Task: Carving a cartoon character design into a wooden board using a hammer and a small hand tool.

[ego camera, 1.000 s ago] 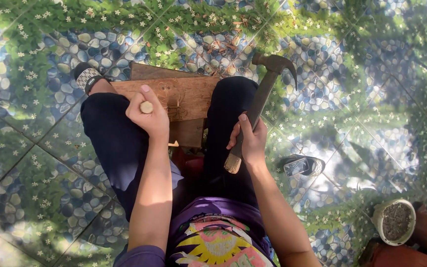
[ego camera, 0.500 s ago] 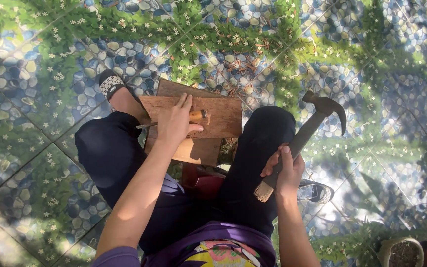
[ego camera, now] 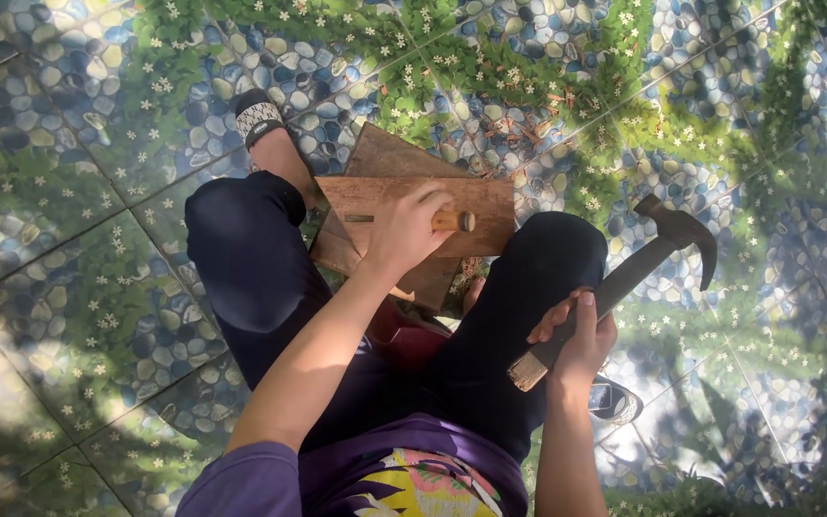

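Observation:
I sit with two brown wooden boards resting across my knees. My left hand lies on the upper board and grips a chisel-like tool with a pale wooden handle; its thin metal shaft pokes out left of my fingers. My right hand is shut on the wooden handle of a claw hammer, held off to the right of my right knee. The dark hammer head points up and away, clear of the boards.
The ground is tiled with a blue pebble and green leaf pattern. My left foot in a black sandal rests beyond the boards. A dark red seat shows between my legs, and a shoe lies under my right arm.
My left hand went from holding the wooden handle up above my knee to laying it down on the board. The hammer in my right hand swung out to the right and lower.

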